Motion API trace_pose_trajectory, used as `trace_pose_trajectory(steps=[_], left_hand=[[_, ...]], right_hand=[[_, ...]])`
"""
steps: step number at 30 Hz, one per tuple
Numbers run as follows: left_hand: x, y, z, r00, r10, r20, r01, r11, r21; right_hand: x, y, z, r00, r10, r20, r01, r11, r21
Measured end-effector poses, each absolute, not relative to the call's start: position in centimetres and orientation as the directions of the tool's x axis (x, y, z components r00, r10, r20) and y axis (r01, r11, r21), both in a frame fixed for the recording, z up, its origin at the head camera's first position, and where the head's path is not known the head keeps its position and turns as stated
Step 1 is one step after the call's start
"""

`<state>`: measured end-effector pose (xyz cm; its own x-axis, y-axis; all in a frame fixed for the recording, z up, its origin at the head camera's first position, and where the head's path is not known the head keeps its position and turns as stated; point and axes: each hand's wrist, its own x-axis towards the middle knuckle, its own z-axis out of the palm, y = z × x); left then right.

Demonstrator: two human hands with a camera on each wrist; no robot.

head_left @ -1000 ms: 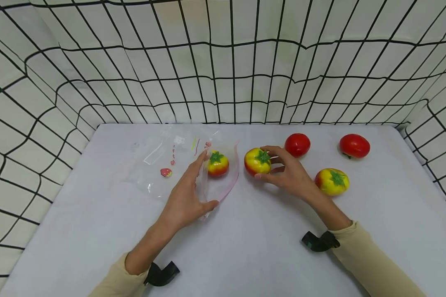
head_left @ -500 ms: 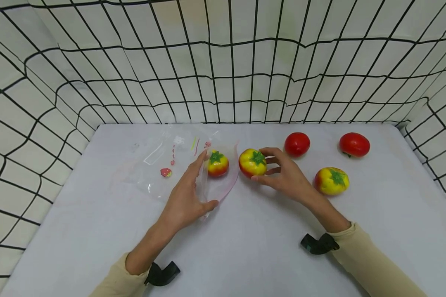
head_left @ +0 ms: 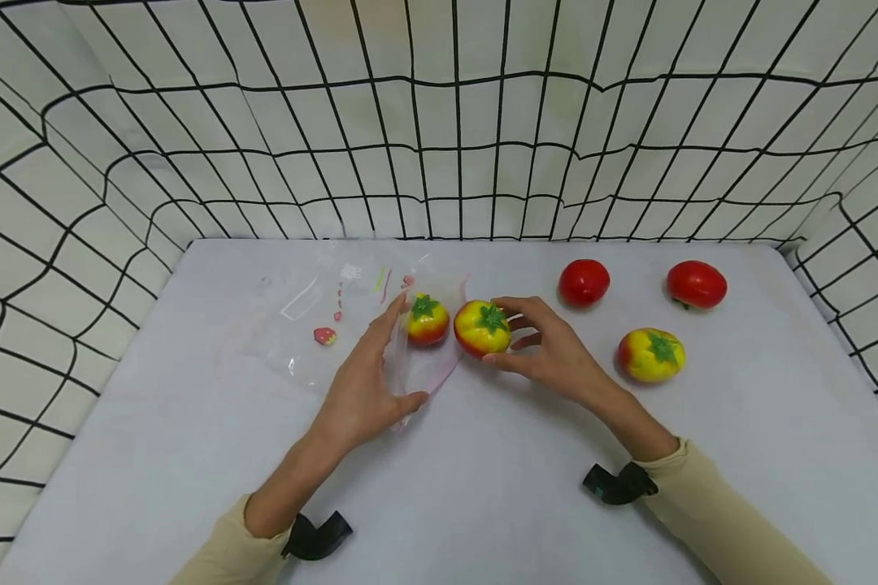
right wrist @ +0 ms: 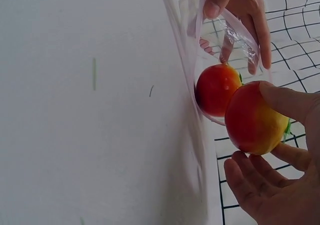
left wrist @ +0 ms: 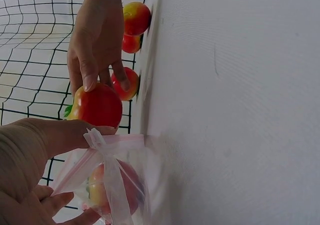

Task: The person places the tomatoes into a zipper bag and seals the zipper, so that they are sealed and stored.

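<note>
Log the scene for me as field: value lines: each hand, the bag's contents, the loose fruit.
Left hand: holding the clear bag open at its mouth
Right hand: holding a red-and-yellow fruit at the bag's mouth
In bag: one similar fruit
Loose on table: one yellow-red fruit, a left red fruit, a right red fruit

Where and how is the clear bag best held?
Pinch the clear bag at its pink mouth rim, probably coming from the left: the film looks limp, and the opening faces right, towards the fruit in the right hand, so keep that side free.
</note>
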<state>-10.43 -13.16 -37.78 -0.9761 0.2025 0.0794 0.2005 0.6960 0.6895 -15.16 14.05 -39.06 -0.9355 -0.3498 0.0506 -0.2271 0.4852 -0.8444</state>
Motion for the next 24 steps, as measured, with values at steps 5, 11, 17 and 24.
trace_pose_trajectory(steps=[5, 11, 17, 24], left_hand=[[-10.5, -13.1, -37.7, -0.977, 0.2, 0.074, 0.196, 0.702, 0.685], [-10.4, -13.2, -37.7, -0.976, 0.203, 0.078, 0.2, 0.697, 0.688], [-10.3, -13.2, -37.7, -0.976, 0.205, 0.075, 0.199, 0.696, 0.69], [-10.4, -13.1, -37.6, -0.975, 0.208, 0.077, 0.203, 0.695, 0.689]], right_hand=[[-15.0, 13.7, -39.1, -0.932, -0.355, 0.07, -0.248, 0.485, -0.839], [-14.8, 13.3, -39.4, -0.93, -0.357, 0.091, -0.261, 0.465, -0.846], [-14.8, 12.8, -39.4, -0.931, -0.355, 0.082, -0.25, 0.458, -0.853], [-14.9, 12.5, -39.4, -0.93, -0.359, 0.078, -0.249, 0.459, -0.853]])
